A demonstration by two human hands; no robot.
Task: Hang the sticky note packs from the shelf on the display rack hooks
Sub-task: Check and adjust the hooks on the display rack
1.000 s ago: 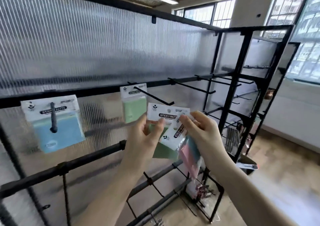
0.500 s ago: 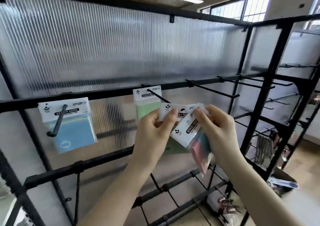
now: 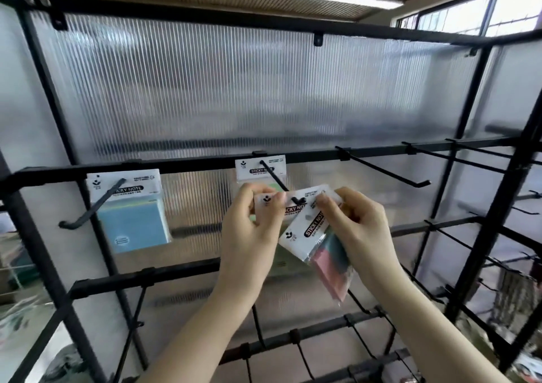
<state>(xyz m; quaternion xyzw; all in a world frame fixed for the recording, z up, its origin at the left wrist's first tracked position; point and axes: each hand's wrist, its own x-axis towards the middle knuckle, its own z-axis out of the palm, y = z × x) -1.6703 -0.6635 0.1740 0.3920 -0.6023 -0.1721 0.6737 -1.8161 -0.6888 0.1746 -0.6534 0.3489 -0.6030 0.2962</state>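
A blue sticky note pack (image 3: 132, 215) hangs on the left hook (image 3: 88, 209) of the black rack. A green pack (image 3: 258, 170) hangs far back on the middle hook (image 3: 271, 174). My left hand (image 3: 249, 230) pinches the white header of another green pack (image 3: 296, 202), whose hole sits at the middle hook's tip. My right hand (image 3: 357, 227) pinches that header's right end and also holds a pink and teal pack (image 3: 319, 244) that hangs tilted below.
A bare hook (image 3: 384, 168) juts out right of the middle one, with more bare hooks (image 3: 469, 154) further right. The rack's crossbar (image 3: 181, 165) runs in front of a ribbed translucent panel (image 3: 249, 89). Lower bars and hooks fill the bottom.
Both hands rose and moved the green pack up onto the tip of the middle hook. The camera turned left and closer to the rack.
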